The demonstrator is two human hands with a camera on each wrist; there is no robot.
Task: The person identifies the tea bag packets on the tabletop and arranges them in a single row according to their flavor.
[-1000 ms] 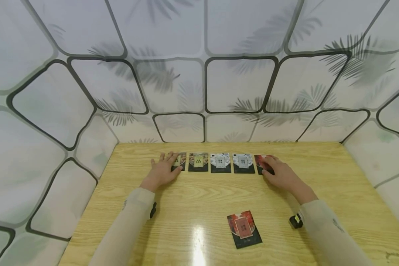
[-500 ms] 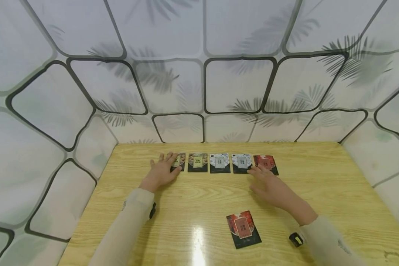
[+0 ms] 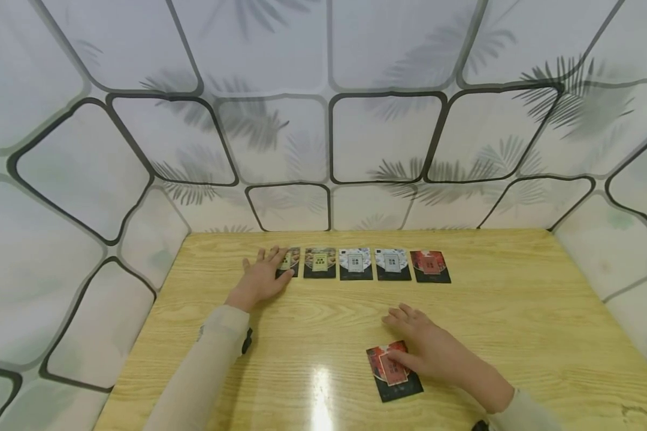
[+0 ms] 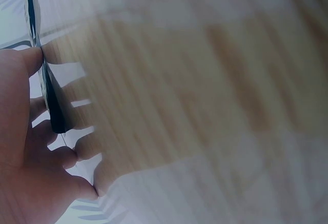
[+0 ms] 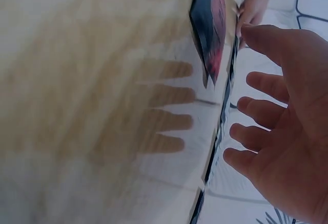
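My left hand [image 3: 259, 281] rests with spread fingers at the leftmost flat packet [image 3: 293, 263], covering part of it. In the left wrist view, that hand's fingertips touch the table by the packet's dark edge [image 4: 57, 114]. My right hand [image 3: 434, 350] hovers at a red and black packet [image 3: 401, 390] lying tilted near the front, its thumb over the printed label. Relaxed, slightly bent fingers show in the right wrist view, apart from the red packet [image 5: 211, 26]. Whether the thumb touches the packet I cannot tell.
Along the back, a row continues with a green-labelled packet [image 3: 320, 263], two white and black packets [image 3: 356, 264] and another red packet [image 3: 431, 267]. They lie on a wood-grain table [image 3: 302, 323]. Patterned cloth walls [image 3: 280, 137] enclose the back and sides.
My right hand has left the red packet at the row's right end and come back toward me, over the front red packet. The left hand has stayed still.
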